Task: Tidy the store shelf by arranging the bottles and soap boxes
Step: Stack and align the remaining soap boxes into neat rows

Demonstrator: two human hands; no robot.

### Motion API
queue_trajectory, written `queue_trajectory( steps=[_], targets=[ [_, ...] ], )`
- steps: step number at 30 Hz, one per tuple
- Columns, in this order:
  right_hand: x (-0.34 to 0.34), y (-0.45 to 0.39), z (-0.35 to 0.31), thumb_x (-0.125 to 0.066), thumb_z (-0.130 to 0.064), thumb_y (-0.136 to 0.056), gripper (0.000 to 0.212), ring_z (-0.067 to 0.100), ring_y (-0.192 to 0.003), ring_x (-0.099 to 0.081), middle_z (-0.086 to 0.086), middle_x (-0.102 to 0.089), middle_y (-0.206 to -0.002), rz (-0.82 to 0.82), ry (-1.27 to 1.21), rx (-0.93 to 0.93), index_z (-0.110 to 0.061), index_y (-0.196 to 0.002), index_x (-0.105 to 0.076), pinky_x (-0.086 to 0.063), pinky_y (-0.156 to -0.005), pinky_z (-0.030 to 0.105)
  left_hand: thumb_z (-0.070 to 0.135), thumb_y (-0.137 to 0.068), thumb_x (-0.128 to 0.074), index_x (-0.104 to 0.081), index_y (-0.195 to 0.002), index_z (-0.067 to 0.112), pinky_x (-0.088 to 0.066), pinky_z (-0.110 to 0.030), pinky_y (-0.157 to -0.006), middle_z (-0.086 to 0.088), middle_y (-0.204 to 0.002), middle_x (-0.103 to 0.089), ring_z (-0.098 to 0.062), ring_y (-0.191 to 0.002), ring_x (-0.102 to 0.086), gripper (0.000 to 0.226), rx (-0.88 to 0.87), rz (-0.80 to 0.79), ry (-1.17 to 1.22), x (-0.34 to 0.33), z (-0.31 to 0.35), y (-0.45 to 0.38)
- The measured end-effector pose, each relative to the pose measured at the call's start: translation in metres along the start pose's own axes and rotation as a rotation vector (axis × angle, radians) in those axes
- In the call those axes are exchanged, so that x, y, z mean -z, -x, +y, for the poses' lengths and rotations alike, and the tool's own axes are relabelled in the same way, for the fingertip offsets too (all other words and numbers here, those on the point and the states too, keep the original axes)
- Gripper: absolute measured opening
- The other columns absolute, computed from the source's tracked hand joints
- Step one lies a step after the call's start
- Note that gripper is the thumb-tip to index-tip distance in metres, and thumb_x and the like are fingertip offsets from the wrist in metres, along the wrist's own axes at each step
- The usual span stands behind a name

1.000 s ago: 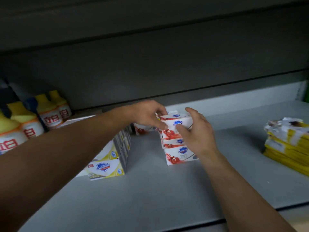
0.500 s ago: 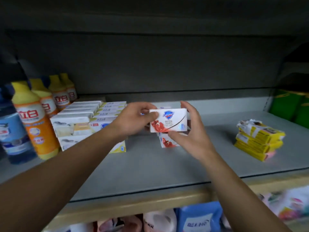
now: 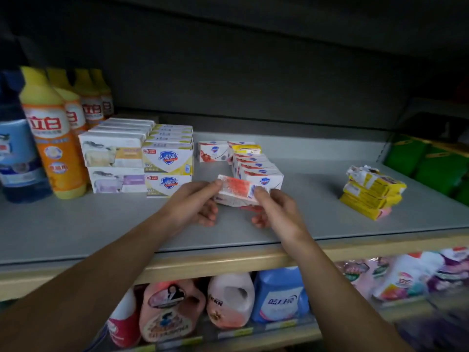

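A grey store shelf (image 3: pixel 101 224) with a pale wooden front edge runs across a dim aisle, with detergent jugs (image 3: pixel 228 301) on the tier beneath at 6 o'clock. Above the shelf's front part, near centre, a person holds one red-and-white soap box (image 3: pixel 237 190) tilted and blurred between both hands: the left hand (image 3: pixel 195 207) pinches its left end with thumb and fingers, and the right hand (image 3: pixel 276 209) grips its right end, fingers curled under. Just behind the box, toward 12 o'clock, stands a row of matching red-and-white soap boxes (image 3: pixel 258 171) running toward the back wall, a yellow packet (image 3: pixel 247 149) lying on top at the far end. At 10 o'clock sit stacked yellow Safeguard boxes (image 3: pixel 168 158) touching white soap boxes (image 3: pixel 114 153). At 9 o'clock stand orange bottles (image 3: pixel 53 138) with yellow caps beside a blue bottle (image 3: pixel 15 158). At 3 o'clock, well apart, lies a stack of yellow soap bars (image 3: pixel 370 194); green packs (image 3: pixel 426 161) sit beyond.
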State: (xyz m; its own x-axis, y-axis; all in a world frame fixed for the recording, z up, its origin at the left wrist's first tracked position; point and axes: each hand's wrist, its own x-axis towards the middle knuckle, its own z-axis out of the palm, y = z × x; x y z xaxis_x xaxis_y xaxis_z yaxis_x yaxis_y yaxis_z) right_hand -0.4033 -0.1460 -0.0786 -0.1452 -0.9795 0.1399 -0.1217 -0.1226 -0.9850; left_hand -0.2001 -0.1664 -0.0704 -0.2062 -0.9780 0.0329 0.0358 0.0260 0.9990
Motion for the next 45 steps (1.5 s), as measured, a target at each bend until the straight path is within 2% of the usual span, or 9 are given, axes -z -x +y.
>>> queue_trajectory(
  steps=[5, 9, 12, 15, 21, 29, 35, 40, 45],
  targets=[
    [-0.003, -0.002, -0.001, -0.05, -0.075, -0.069, 0.056, 0.016, -0.043, -0.061, -0.001, -0.069, -0.06, 0.08, 0.164, -0.016, -0.024, -0.078, -0.072, -0.042, -0.04, 0.021, 0.069, -0.076, -0.057, -0.061, -0.087, 0.005, -0.044, -0.025, -0.041, -0.013, -0.057, -0.062, -0.022, -0.044, -0.057, 0.065, -0.038, 0.052, -0.14, 0.0, -0.007, -0.006],
    [0.001, 0.001, 0.004, -0.066, -0.05, -0.076, 0.029, 0.014, -0.045, -0.056, 0.005, -0.069, -0.084, 0.021, 0.024, 0.077, -0.025, -0.089, -0.072, -0.042, -0.043, 0.021, 0.055, -0.08, -0.063, -0.066, -0.084, 0.017, -0.044, -0.024, -0.041, -0.011, -0.059, -0.06, -0.021, -0.045, -0.055, 0.038, -0.092, -0.018, -0.111, 0.002, -0.006, -0.002],
    [0.005, 0.004, 0.006, -0.075, -0.032, -0.068, 0.039, 0.011, -0.066, -0.066, -0.003, -0.07, -0.103, -0.076, -0.046, 0.135, -0.033, -0.107, -0.068, -0.05, -0.055, 0.022, 0.047, -0.085, -0.063, -0.07, -0.093, 0.024, -0.046, -0.025, -0.044, -0.004, -0.07, -0.064, -0.02, -0.05, -0.057, 0.025, -0.155, -0.031, -0.069, 0.003, -0.007, 0.0],
    [0.004, 0.006, 0.007, -0.072, -0.041, -0.07, 0.042, 0.008, -0.086, -0.069, -0.013, -0.07, -0.109, -0.082, 0.014, 0.203, -0.042, -0.112, -0.064, -0.053, -0.068, 0.023, 0.03, -0.09, -0.066, -0.065, -0.117, 0.025, -0.042, -0.024, -0.041, -0.003, -0.083, -0.066, -0.019, -0.047, -0.054, 0.027, -0.18, 0.018, -0.072, 0.005, -0.008, 0.0],
    [0.003, 0.004, 0.011, -0.066, -0.015, -0.091, 0.033, 0.007, -0.099, -0.067, -0.01, -0.07, -0.114, -0.032, 0.16, 0.242, -0.021, -0.123, -0.063, -0.053, -0.09, 0.03, -0.004, -0.086, -0.064, -0.057, -0.13, 0.022, -0.049, -0.027, -0.047, -0.004, -0.114, -0.069, -0.019, -0.057, -0.059, 0.052, -0.153, -0.134, 0.03, 0.014, -0.004, 0.003],
    [0.002, 0.007, 0.009, -0.07, -0.003, -0.081, 0.048, 0.007, -0.079, -0.06, -0.002, -0.065, -0.12, -0.053, 0.324, 0.325, -0.027, -0.121, -0.058, -0.045, -0.069, 0.013, 0.019, -0.072, -0.071, -0.067, -0.11, 0.014, -0.059, -0.035, -0.071, -0.007, -0.108, -0.071, -0.032, -0.086, -0.072, 0.039, -0.161, -0.117, 0.094, 0.009, -0.003, 0.009],
    [-0.011, 0.016, 0.002, -0.076, -0.025, -0.078, 0.052, 0.019, -0.113, -0.044, -0.006, -0.06, -0.126, 0.104, 0.728, 0.621, -0.023, -0.127, -0.059, -0.038, -0.097, 0.028, 0.02, -0.065, -0.076, -0.067, -0.107, 0.011, -0.06, -0.035, -0.073, -0.009, -0.106, -0.071, -0.036, -0.083, -0.072, 0.044, -0.196, -0.066, 0.106, 0.002, -0.001, 0.012],
    [-0.013, 0.0, -0.018, -0.069, -0.022, -0.082, 0.043, 0.027, -0.113, -0.048, 0.002, -0.062, -0.125, 0.092, 0.831, 0.762, -0.017, -0.125, -0.062, -0.04, -0.098, 0.035, 0.013, -0.088, -0.068, -0.064, -0.116, 0.018, -0.061, -0.035, -0.064, -0.003, -0.114, -0.069, -0.031, -0.074, -0.073, 0.029, -0.257, 0.034, -0.105, -0.001, 0.028, 0.017],
    [-0.013, -0.041, -0.053, -0.068, -0.018, -0.087, 0.043, 0.023, -0.11, -0.048, 0.001, -0.059, -0.125, 0.098, 0.811, 0.758, -0.018, -0.129, -0.059, -0.027, -0.086, 0.015, 0.036, -0.084, -0.068, -0.067, -0.112, 0.028, -0.049, -0.013, -0.064, 0.015, -0.101, -0.069, -0.006, -0.068, -0.066, 0.03, -0.677, 0.426, -0.735, 0.029, 0.071, 0.015]
  ],
)
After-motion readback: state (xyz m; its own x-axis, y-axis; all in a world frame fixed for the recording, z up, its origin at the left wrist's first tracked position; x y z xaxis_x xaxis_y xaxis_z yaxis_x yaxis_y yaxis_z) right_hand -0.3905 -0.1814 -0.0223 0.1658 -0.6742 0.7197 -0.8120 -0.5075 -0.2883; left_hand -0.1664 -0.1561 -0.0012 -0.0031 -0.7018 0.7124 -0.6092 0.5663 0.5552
